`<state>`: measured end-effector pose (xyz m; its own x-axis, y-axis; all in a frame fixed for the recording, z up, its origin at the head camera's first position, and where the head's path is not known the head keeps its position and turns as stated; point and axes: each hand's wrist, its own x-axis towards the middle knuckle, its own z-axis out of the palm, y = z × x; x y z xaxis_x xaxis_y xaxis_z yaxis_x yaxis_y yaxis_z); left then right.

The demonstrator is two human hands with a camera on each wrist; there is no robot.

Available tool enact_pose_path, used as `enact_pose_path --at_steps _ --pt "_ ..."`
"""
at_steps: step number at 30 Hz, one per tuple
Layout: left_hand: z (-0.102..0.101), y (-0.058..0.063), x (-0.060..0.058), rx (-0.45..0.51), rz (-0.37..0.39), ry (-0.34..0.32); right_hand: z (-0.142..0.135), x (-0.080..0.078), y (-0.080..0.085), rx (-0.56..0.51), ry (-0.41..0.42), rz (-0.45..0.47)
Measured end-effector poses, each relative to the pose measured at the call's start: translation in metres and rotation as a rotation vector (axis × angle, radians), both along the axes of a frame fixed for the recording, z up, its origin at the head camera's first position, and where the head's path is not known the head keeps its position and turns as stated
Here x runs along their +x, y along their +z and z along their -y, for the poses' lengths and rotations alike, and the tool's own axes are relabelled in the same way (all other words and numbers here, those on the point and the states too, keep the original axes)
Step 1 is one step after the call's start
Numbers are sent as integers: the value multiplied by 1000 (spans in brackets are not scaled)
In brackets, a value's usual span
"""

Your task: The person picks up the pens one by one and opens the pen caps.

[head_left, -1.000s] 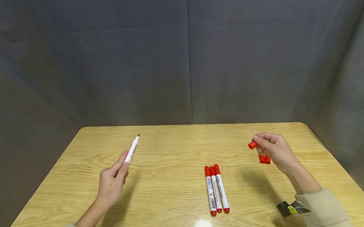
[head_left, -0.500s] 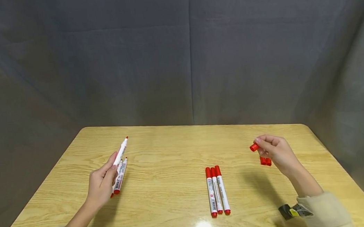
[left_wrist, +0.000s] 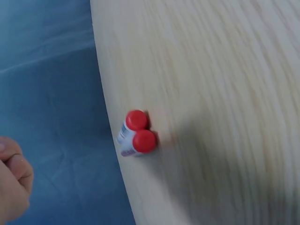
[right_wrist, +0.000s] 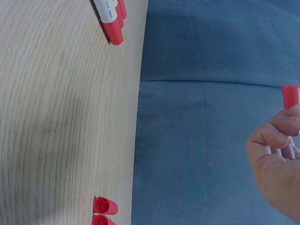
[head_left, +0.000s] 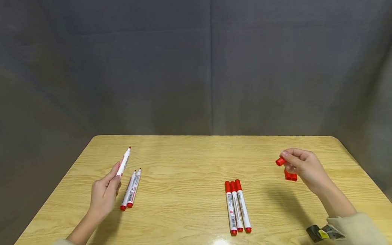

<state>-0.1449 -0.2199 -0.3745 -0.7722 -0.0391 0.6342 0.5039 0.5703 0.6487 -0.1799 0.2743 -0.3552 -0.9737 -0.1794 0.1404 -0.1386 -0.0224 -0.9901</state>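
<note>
My left hand (head_left: 104,193) grips an uncapped white marker (head_left: 123,162) with its red tip pointing up and away, above the table's left side. Just right of that hand, two uncapped markers (head_left: 131,189) lie side by side; their red ends (left_wrist: 144,141) face the left wrist view. On the right, my right hand (head_left: 305,168) pinches a red marker cap (head_left: 280,161) between thumb and fingers, off the table. Two more red caps (head_left: 290,175) lie together beneath it. In the left wrist view the held marker is out of sight and only part of the hand shows.
Three capped red markers (head_left: 238,207) lie side by side on the wood-grain table (head_left: 180,198), right of the middle. A dark grey curtain (head_left: 145,65) hangs behind the far edge and along both sides.
My left hand has moved left with its marker, uncovering the two uncapped markers lying on the table. My right hand keeps its hold on the cap; the head view has shifted slightly.
</note>
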Motion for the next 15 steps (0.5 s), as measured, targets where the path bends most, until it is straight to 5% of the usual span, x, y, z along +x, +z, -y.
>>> enact_pose_path --at_steps 6,15 --pt "21 -18 -9 -29 105 2 0 0 0 -23 18 2" --pt "35 -25 -12 -18 317 8 -1 0 -2 -20 9 8"
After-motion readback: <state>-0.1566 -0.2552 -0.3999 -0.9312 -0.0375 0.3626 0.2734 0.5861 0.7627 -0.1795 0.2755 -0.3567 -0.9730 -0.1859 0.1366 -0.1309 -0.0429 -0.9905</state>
